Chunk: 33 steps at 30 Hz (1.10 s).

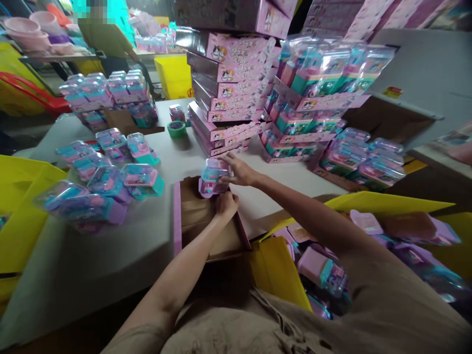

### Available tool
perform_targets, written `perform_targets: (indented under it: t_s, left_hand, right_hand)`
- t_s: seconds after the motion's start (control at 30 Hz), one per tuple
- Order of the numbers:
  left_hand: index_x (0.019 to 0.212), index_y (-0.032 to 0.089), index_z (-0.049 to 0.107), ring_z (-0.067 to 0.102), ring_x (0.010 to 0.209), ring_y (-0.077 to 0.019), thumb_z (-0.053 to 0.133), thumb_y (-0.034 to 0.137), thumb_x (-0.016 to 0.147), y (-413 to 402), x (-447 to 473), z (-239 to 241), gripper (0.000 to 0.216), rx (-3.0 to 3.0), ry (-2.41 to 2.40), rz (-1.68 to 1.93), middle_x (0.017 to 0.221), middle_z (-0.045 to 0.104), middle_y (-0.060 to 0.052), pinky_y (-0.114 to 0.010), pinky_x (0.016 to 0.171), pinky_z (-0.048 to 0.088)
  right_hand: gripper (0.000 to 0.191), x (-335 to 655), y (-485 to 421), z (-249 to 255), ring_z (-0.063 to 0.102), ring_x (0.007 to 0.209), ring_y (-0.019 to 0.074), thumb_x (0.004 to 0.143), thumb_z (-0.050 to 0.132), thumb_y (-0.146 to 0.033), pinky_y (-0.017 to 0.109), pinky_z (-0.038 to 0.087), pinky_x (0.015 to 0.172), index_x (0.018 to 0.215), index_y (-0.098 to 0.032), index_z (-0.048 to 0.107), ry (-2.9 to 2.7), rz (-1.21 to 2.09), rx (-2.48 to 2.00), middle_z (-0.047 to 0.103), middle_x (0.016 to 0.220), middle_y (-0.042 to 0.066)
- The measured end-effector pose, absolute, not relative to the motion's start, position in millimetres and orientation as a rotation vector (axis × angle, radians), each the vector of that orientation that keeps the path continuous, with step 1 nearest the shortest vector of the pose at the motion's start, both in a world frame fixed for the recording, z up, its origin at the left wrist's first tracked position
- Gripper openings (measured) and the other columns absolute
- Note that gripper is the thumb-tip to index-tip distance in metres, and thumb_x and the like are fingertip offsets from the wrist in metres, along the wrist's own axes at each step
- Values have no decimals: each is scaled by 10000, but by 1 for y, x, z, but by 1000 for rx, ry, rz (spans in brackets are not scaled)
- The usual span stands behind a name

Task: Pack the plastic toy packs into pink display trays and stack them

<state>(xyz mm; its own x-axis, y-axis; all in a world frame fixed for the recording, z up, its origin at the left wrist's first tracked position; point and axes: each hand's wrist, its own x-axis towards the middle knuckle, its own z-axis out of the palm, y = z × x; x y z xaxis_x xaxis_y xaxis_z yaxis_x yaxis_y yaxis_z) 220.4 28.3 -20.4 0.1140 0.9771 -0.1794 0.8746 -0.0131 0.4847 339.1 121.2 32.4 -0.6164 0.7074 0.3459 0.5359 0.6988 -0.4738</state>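
Observation:
A small pink and teal toy in clear plastic packaging (213,178) is held between both hands at the far end of an open pink-edged cardboard box (206,221) on the grey table (92,255). My left hand (225,204) grips the toy from below, fingers closed. My right hand (239,172) presses on its top and right side. Several more packaged toys (99,184) lie loose on the table to the left.
Stacked pink boxes (224,98) and more packaged toys (317,93) rise behind the open box. A green tape roll (177,129) lies beyond it. Yellow bins (22,211) flank the table; the right one (368,201) holds toys. Another person (106,39) stands far back.

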Motion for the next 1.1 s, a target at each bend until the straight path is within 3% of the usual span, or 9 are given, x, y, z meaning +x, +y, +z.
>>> perform_targets:
  t_s: [0.13, 0.3, 0.4, 0.53, 0.63, 0.73, 0.9, 0.97, 1.1]
  left_hand:
    - [1085, 68, 789, 773, 1058, -327, 461, 256, 1056, 24, 218, -20, 379, 1866, 1749, 319, 1114, 789, -246, -376, 909, 575]
    - [831, 186, 705, 698, 696, -193, 729, 453, 921, 5, 153, -12, 283, 1866, 1556, 445, 737, 719, -26, -286, 702, 550]
    - [1082, 192, 648, 668, 776, -191, 857, 429, 764, 16, 99, -6, 448, 1876, 1698, 816, 934, 705, -25, -315, 759, 570]
    - [1485, 185, 439, 658, 1170, -306, 958, 378, 603, 59, 72, -8, 1041, 2033, 1551, 855, 1387, 595, -147, -437, 1027, 559]
    - [1528, 210, 403, 594, 1307, -356, 938, 341, 654, 82, 84, -21, 1033, 2101, 1447, 789, 1344, 611, -125, -507, 1134, 495]
    - [1561, 203, 385, 618, 1259, -364, 940, 318, 672, 86, 100, -36, 1054, 2041, 1546, 834, 1318, 585, -132, -533, 1096, 521]
    - [1634, 198, 345, 673, 1143, -320, 949, 367, 688, 75, 97, -40, 1136, 2025, 1486, 834, 1299, 580, -130, -506, 1064, 548]
    - [1638, 199, 362, 695, 1051, -273, 908, 414, 749, 68, 79, -35, 1065, 2062, 1392, 866, 1311, 586, -129, -463, 1017, 575]
    - [1424, 129, 614, 659, 1119, -298, 728, 325, 901, 48, 32, -34, 570, 2006, 1662, 1110, 1279, 597, -165, -486, 1088, 531]
  right_hand:
    - [812, 337, 127, 17, 566, 1192, 295, 862, 805, -350, 477, 524, 1065, 1575, -134, 482, -2558, 399, -892, 542, 1353, 183]
    - [957, 339, 110, 13, 528, 1350, 316, 836, 845, -342, 491, 495, 1130, 1660, -174, 390, -2461, 419, -1000, 498, 1465, 194]
    - [1017, 343, 83, 18, 675, 1189, 297, 871, 830, -452, 438, 560, 1047, 1677, -106, 316, -2254, 538, -1439, 573, 1446, 240]
    - [587, 335, 49, 22, 766, 734, 214, 1051, 598, -430, 310, 613, 772, 1537, -125, 471, -2217, 936, -1944, 801, 963, 109]
    - [389, 318, 38, 15, 799, 941, 267, 1058, 515, -242, 328, 604, 858, 1430, -137, 553, -2316, 812, -2053, 811, 1099, 147]
    - [455, 303, 35, 6, 711, 1242, 336, 1012, 492, -125, 397, 541, 1030, 1463, -61, 508, -2299, 626, -2117, 723, 1326, 257]
    - [491, 300, 29, 3, 710, 1226, 334, 1023, 433, -124, 402, 534, 1011, 1510, -67, 456, -2311, 545, -2160, 720, 1322, 250]
    - [488, 301, 27, 5, 713, 1215, 331, 1027, 424, -130, 397, 536, 994, 1511, -78, 458, -2316, 518, -2173, 721, 1316, 246]
    - [489, 299, 27, 5, 714, 1212, 321, 1030, 407, -122, 386, 529, 989, 1515, -89, 459, -2336, 472, -2181, 732, 1299, 230]
